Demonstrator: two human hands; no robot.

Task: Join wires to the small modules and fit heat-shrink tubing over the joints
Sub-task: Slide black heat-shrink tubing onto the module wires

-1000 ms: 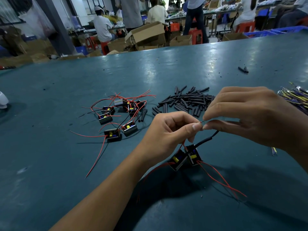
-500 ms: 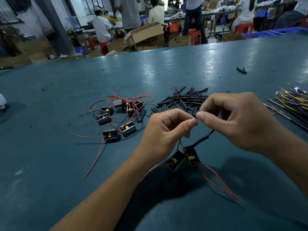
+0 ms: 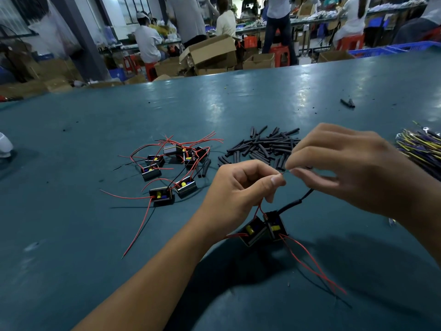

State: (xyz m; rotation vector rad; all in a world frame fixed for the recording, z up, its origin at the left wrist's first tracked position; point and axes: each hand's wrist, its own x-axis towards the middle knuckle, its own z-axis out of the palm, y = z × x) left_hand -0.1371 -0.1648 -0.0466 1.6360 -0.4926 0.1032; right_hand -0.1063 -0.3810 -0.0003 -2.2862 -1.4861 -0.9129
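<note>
My left hand (image 3: 241, 189) and my right hand (image 3: 346, 163) meet above the table, both pinching a thin wire end (image 3: 285, 173) between thumb and forefinger. Two small black modules (image 3: 265, 229) with yellow parts hang just below my hands on red leads. A black wire with a heat-shrink sleeve (image 3: 292, 204) runs from them up under my right hand. Long red wires (image 3: 310, 266) trail from the modules to the lower right.
A cluster of several modules (image 3: 171, 168) with red and black wires lies left of centre. Behind my hands sits a pile of black heat-shrink pieces (image 3: 260, 148). A yellow-and-purple wire bundle (image 3: 422, 149) lies at the right edge. Beyond the table are cardboard boxes (image 3: 212, 53) and people working.
Both hands have shifted slightly up and left while staying pinched together on the wire. The hanging modules moved a little with them.
</note>
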